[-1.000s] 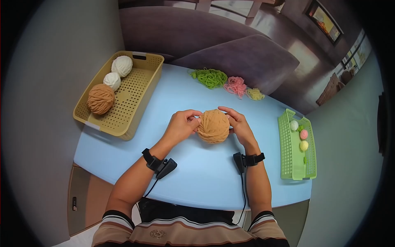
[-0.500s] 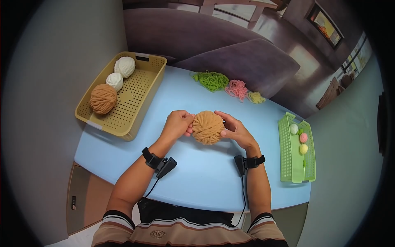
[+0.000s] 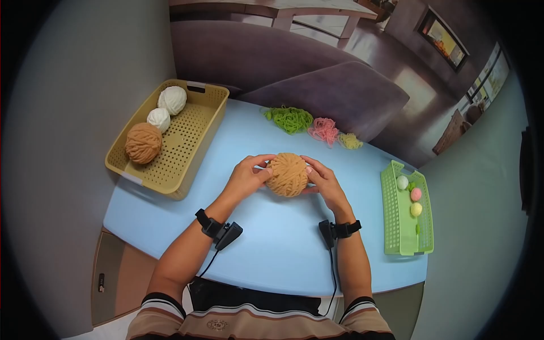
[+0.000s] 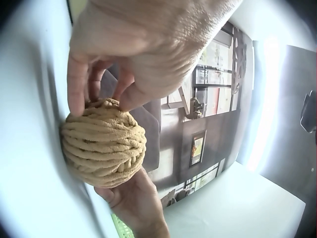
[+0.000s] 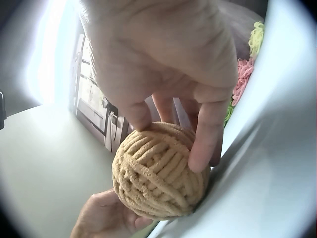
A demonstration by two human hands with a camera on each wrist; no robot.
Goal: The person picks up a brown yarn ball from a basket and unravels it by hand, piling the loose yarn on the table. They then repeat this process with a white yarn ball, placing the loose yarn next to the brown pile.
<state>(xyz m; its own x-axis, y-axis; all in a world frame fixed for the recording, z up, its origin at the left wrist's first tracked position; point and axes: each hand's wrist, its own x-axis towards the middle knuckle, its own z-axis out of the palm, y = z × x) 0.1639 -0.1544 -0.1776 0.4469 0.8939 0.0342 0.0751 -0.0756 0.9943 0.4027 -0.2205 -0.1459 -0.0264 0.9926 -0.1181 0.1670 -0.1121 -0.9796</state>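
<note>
A light tan ball of thick yarn [image 3: 287, 175] is held between both hands over the middle of the blue table. My left hand [image 3: 249, 175] grips its left side with curled fingers and thumb. On the opposite side my right hand [image 3: 326, 184] holds it, thumb toward me and fingers round the far side. In the left wrist view, the left fingertips press into the top of the yarn ball [image 4: 104, 144], its strands wound side by side. The right wrist view shows crossing strands on the yarn ball [image 5: 158, 171], with the right fingers spread over it.
At left stands a tan basket [image 3: 190, 164] with a brown yarn ball [image 3: 143, 143] and two white yarn balls [image 3: 171, 101]. Along the back lie loose green yarn [image 3: 290, 119], pink yarn [image 3: 324, 131] and yellow yarn [image 3: 350, 141]. A green basket [image 3: 391, 226] with small balls stands right.
The yarn ball has been turned between the hands and shifted slightly left. The left fingers pinched at its side half a second ago and now spread round it. The camera view has tilted slightly upward.
</note>
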